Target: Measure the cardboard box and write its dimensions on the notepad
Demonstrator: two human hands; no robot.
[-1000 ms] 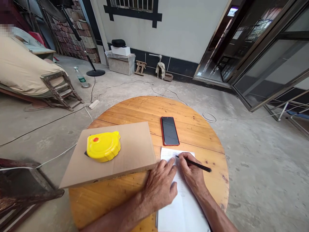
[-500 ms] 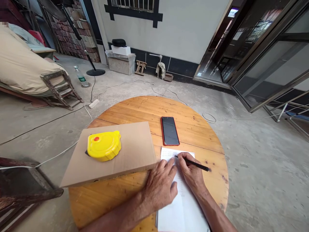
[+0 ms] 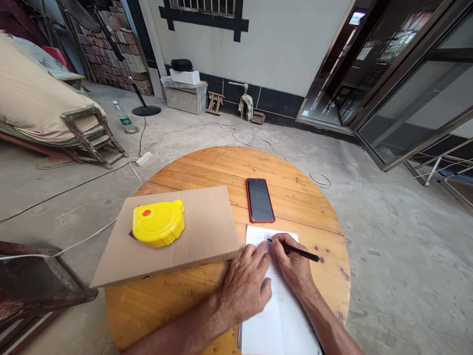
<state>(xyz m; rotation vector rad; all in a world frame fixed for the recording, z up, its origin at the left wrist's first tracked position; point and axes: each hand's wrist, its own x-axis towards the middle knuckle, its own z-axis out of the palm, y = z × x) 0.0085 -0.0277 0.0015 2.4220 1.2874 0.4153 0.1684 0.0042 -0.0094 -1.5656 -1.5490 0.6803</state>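
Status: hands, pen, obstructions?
Right hand gripping slim black pen, tip near top of white paper sheet. Left hand across sheet's left edge. Red-cased black rectangular phone beyond sheet, seemingly clear of pen.

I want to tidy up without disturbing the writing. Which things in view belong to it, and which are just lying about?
In use:
black pen, in the right hand
paper, partly under the left hand

Apparently just lying about:
phone, on the table
yellow tape measure, on the cardboard box
water bottle

2 hands (image 3: 246,286) | 1 pen (image 3: 305,253) | 1 phone (image 3: 260,200) | 1 tape measure (image 3: 158,224)
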